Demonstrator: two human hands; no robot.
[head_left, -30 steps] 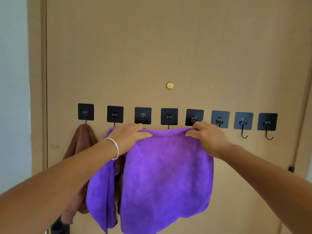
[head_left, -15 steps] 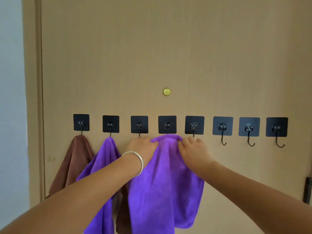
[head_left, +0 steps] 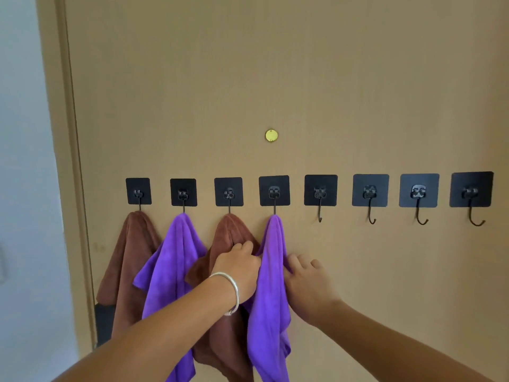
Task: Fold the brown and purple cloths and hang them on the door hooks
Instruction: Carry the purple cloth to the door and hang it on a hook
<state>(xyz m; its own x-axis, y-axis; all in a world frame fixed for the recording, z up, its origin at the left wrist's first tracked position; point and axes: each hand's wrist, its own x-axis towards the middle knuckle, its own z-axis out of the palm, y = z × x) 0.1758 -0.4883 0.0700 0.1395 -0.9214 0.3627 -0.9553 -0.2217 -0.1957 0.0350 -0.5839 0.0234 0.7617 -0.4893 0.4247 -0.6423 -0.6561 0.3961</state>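
Four cloths on hooks, both hands at the fourth

Eight black square hook pads run in one row across a tan door (head_left: 303,78), largest thing in view, filling nearly the whole frame. Pale wall strip (head_left: 22,161) at far left, beside the door frame edge. Dark object low at the left edge of the door, partly hidden by cloth, cannot tell what it is.

First brown cloth (head_left: 129,257) hangs from the first hook (head_left: 138,192), counting from the left. First purple cloth (head_left: 170,271) hangs from the second hook (head_left: 183,193), its lower part overlapping the brown ones on either side. Second brown cloth (head_left: 228,232) hangs from the third hook (head_left: 228,192), mostly behind the left forearm. Second purple cloth (head_left: 271,299) hangs from the fourth hook (head_left: 274,191), bunched narrow at the top, draping long and straight down.

Four hooks to the right are bare, metal curves showing.

Left hand (head_left: 239,268) sits at the left edge of the second purple cloth, fingers curled, pinching the fabric there; knuckles overlap the second brown cloth. Silver bangle (head_left: 228,290) on that wrist.

Right hand (head_left: 308,282) is at the right edge of the same purple cloth, fingers loosely extended, tips touching the fabric edge; no clear grip visible.

Small round brass disc (head_left: 271,135) on the door above the fourth hook.
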